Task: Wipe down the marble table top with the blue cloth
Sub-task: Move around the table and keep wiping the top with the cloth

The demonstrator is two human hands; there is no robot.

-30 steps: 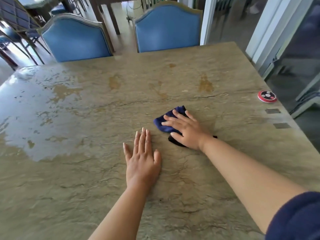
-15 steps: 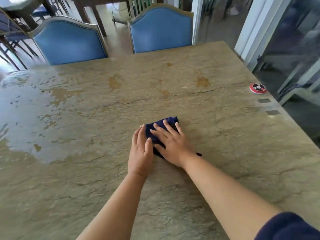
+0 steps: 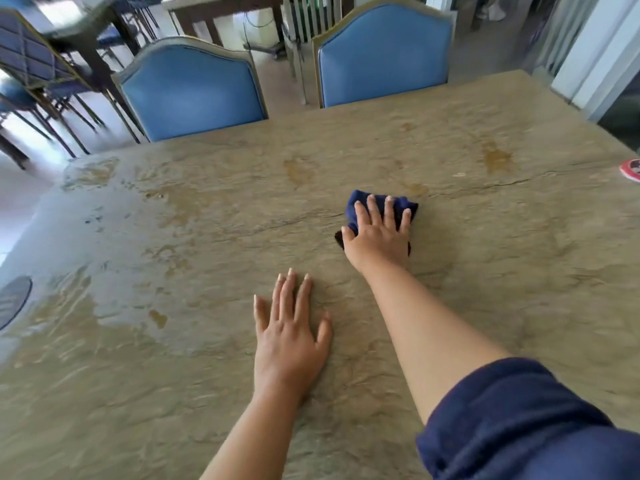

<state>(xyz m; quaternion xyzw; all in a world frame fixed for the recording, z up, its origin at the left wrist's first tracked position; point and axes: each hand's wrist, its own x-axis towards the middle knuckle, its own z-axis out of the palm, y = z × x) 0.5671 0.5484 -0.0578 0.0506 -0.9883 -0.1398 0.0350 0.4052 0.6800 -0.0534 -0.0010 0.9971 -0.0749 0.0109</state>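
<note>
A beige veined marble table top (image 3: 485, 271) fills most of the view. The dark blue cloth (image 3: 358, 202) lies bunched on it right of centre. My right hand (image 3: 377, 233) presses flat on the cloth, fingers spread, covering most of it. My left hand (image 3: 289, 337) rests palm down on the bare marble, nearer to me and to the left of the cloth, holding nothing. A wet sheen covers the table's left part (image 3: 104, 271).
Two blue upholstered chairs (image 3: 194, 95) (image 3: 384, 53) stand at the table's far edge. A small red round object (image 3: 631, 169) sits at the right edge. A dark round thing (image 3: 14, 299) shows at the far left. More tables and chairs stand behind.
My right hand has pushed the cloth away from me and to the right, apart from my left hand. My left hand stayed flat on the marble. The view swung left.
</note>
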